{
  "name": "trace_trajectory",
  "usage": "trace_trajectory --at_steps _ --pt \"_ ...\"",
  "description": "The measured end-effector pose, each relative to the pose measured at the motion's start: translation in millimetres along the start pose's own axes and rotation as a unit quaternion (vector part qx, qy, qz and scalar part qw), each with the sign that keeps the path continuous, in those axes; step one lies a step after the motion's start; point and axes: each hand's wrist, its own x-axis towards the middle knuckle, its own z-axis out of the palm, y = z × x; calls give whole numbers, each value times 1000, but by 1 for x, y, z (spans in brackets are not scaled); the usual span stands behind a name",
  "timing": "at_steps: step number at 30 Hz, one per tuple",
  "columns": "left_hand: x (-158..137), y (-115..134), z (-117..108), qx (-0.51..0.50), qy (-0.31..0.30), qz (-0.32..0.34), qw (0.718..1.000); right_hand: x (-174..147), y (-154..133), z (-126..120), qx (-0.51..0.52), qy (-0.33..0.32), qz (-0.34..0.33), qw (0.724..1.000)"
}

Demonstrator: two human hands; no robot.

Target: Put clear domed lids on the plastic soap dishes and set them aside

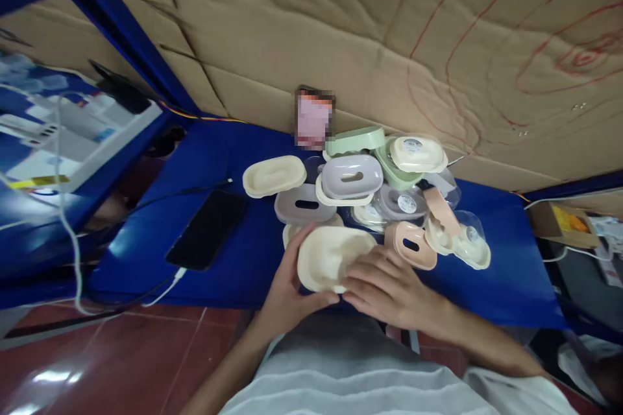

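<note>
The cream tray (331, 258) sat between both hands at the near edge of the blue desk (233, 259). The left hand (287, 288) gripped its left rim, thumb curled under the near edge. The right hand (389, 285) clasped its right side, fingers spread across the rim. Just beyond the right hand lay a pink tray (411, 244); past the left hand's fingertips, a grey tray (304, 204). Left of the left hand rested a black phone (207, 230). Farthest stood a cardboard wall (341, 26).

Held a cream tray (327, 258) between left hand (287, 288) and right hand (389, 285), near edge of blue table (506, 272), piled pastel trays (360, 188) beyond, black phone (208, 228) left.
</note>
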Motion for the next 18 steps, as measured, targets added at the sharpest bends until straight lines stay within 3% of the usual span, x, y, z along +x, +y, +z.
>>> trace_trajectory --at_steps 3,5,9,11,14,16,18 --pt "-24 -15 -12 15 -71 -80 994 -47 -32 29 16 32 42 998" --pt "-39 -21 -23 49 -81 -114 989 -77 -48 47 22 40 90 995" --pt "-55 -18 -46 229 -73 -103 965 -123 -56 67 -36 6 217 975" --pt "-57 -15 -54 361 -64 -35 930 -139 -51 68 -66 2 258 964" --pt "-59 -15 -57 526 -35 86 845 -157 -33 61 -111 41 301 946" --pt "-60 -20 -55 600 -26 129 789 -166 -17 52 -146 59 339 927" --pt "-62 -26 -50 641 -27 149 752 -172 -3 43 -165 66 365 914"
